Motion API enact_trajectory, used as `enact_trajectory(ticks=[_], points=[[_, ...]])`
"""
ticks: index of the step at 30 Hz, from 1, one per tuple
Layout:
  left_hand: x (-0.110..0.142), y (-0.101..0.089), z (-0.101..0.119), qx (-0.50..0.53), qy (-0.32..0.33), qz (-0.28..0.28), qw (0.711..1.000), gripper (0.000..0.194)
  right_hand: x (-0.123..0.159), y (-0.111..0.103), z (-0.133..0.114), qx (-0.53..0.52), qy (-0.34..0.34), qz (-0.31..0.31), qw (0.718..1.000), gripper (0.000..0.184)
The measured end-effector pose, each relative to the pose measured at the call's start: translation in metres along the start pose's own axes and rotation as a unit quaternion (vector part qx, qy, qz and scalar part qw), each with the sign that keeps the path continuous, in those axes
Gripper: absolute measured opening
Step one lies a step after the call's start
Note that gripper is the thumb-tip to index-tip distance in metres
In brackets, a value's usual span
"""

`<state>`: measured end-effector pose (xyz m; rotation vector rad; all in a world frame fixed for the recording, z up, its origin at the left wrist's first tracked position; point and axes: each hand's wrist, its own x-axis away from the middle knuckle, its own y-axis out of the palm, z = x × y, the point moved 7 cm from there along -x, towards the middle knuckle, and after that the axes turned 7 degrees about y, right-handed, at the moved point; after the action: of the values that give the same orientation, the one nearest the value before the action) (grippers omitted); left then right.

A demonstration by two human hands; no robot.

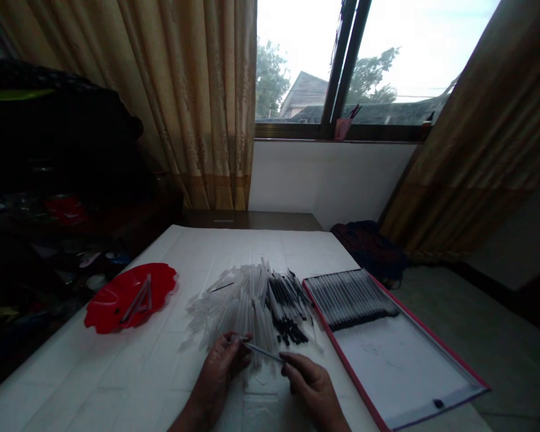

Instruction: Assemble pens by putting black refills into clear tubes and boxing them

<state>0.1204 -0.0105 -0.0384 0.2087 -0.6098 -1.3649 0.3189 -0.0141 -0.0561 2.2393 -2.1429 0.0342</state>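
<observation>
Between my two hands a thin grey pen-like stick [264, 352] lies slantwise, its right end lower. My left hand [225, 360] pinches its left end, where something pale and clear shows at the fingertips. The right end is pinched between the thumb and fingers of my right hand [309, 384]. Just beyond them spreads a loose pile of clear plastic tubes [238, 303]. Against its right side lies a bunch of dark sticks with black ends [288, 306]. Whether the held stick sits inside a tube is too small to tell.
A red scalloped dish [162, 277] with a few pale sticks stands left on the white table [130, 372]. To the right, a pink-edged tray [400, 372] holds a row of dark-ended tubes [353, 297] at its far end. Dark cloth [369, 246] lies beyond the table.
</observation>
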Motion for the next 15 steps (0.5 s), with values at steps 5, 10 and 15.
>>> enact_trajectory(ticks=[5,10,15], points=[[0.001,0.001,-0.002,-0.034,0.008,-0.013,0.999,0.050,-0.001,0.002,0.005,0.028,0.000,-0.010,1.000,0.045],[-0.007,0.000,-0.006,-0.130,0.026,-0.044,0.990,0.048,-0.003,0.006,-0.018,0.151,-0.034,-0.047,0.987,0.035],[-0.008,0.008,0.016,-0.360,0.058,-0.156,0.918,0.026,-0.003,0.011,-0.046,0.344,-0.081,-0.106,0.929,0.022]])
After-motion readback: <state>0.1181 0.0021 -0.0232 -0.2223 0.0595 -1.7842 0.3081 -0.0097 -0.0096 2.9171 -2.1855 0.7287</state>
